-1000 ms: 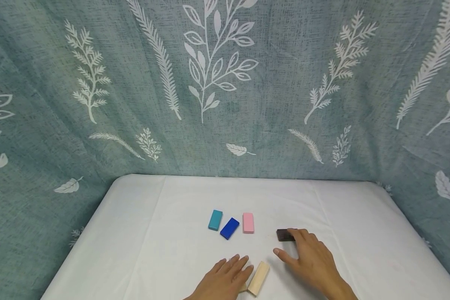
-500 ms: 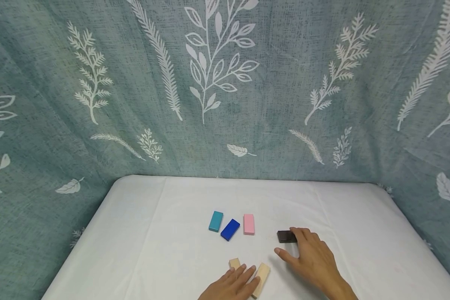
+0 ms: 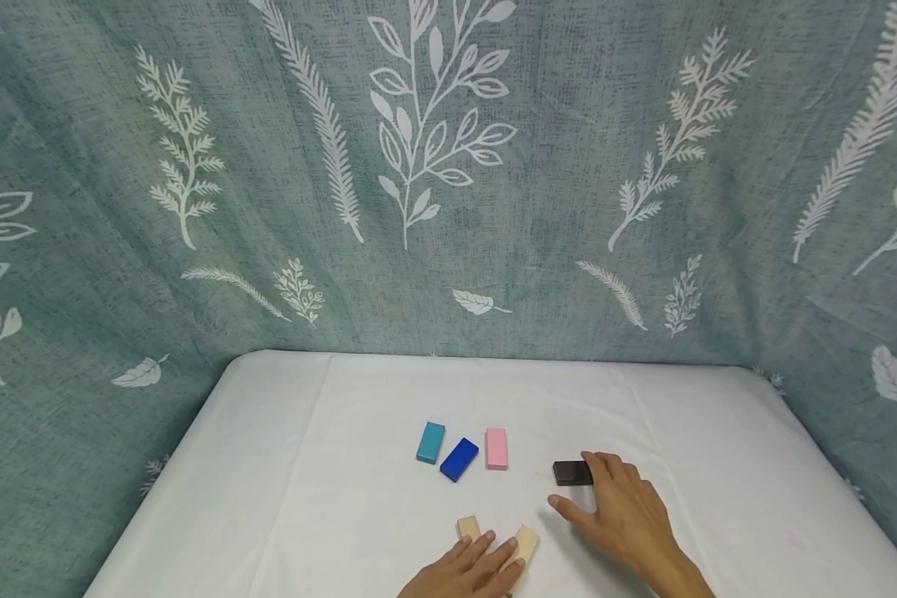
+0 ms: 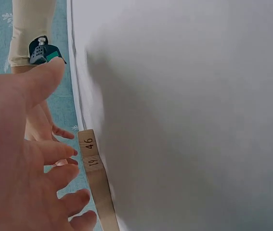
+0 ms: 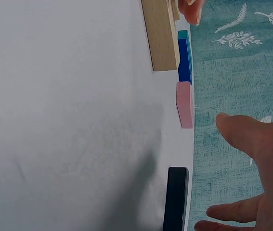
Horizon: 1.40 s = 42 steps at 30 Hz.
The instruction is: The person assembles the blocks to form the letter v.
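My left hand (image 3: 463, 573) is spread flat, palm down, over two pale wooden blocks. The left block (image 3: 468, 525) shows only its far end. The right block (image 3: 526, 540) is partly covered by the fingers. In the left wrist view the fingers look apart from the wooden blocks (image 4: 93, 163), which bear the numbers 46 and 19. My right hand (image 3: 628, 515) has thumb and fingers wide apart beside a black block (image 3: 571, 473). Its fingertips overlap the block's right end in the head view; the right wrist view shows the hand (image 5: 256, 139) holding nothing.
Beyond the hands lie a teal block (image 3: 430, 442), a blue block (image 3: 459, 459) and a pink block (image 3: 497, 448) on a white-covered table (image 3: 329, 507). A green leaf-patterned curtain (image 3: 553, 208) hangs behind and at both sides.
My left hand has shifted right and slightly nearer the body, baring the far end of the left wooden block. The right hand has barely moved; the blocks appear to lie as before.
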Available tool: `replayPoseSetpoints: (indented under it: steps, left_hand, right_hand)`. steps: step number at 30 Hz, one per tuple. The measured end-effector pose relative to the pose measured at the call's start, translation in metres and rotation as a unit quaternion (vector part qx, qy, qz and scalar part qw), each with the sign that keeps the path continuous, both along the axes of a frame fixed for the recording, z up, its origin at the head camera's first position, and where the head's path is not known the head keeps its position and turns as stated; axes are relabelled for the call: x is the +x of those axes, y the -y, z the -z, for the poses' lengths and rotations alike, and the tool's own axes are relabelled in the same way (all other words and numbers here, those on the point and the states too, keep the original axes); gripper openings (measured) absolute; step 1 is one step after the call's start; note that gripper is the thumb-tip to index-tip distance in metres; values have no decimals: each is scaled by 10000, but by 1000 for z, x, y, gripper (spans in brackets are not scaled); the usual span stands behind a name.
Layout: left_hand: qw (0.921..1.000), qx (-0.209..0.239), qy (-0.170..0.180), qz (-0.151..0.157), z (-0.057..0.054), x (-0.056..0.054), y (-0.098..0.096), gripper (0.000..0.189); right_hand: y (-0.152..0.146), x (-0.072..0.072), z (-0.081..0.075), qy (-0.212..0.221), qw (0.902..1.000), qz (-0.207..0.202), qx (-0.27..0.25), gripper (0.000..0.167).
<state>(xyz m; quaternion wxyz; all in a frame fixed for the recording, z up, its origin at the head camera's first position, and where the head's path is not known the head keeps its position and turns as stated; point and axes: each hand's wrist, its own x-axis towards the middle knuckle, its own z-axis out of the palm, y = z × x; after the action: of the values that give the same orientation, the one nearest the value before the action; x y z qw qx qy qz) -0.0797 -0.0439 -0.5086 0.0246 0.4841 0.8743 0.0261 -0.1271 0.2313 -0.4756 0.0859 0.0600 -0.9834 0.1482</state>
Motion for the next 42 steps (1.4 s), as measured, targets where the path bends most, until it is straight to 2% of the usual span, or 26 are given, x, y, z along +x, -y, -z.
replayPoseSetpoints:
  steps: [3,6,10,13,20,24,31,42]
  left_hand:
    - [10000,60,18,70,0,-2,1,71]
    - [9995,28,313,69,-4,-7,1,72]
    - [9962,1,872,-56,-12,-16,0,77]
    - [9949,10,1009,-48,-15,-20,-1,77]
    - [9979,25,438,479,-11,-20,1,67]
    - [9981,4,252,561,-9,-20,2,67]
    - [9980,-27,286,572,-8,-21,2,68]
    - [9977,-35,380,560,-7,-20,3,67]
  right_hand:
    - [0,0,1,60,10000,20,-5,91]
    - [0,1,1,72,10000,25,-13,90]
    - [0,0,1,129,9999,40,-21,93]
    - [0,-1,2,215,9997,61,-24,94]
    - [0,-2,3,367,9993,94,36,92]
    - [1,-4,3,514,9986,94,57,89]
    - [1,-4,3,476,9988,108,46,85]
    - [-4,-11,5,477,9982,371,29,93]
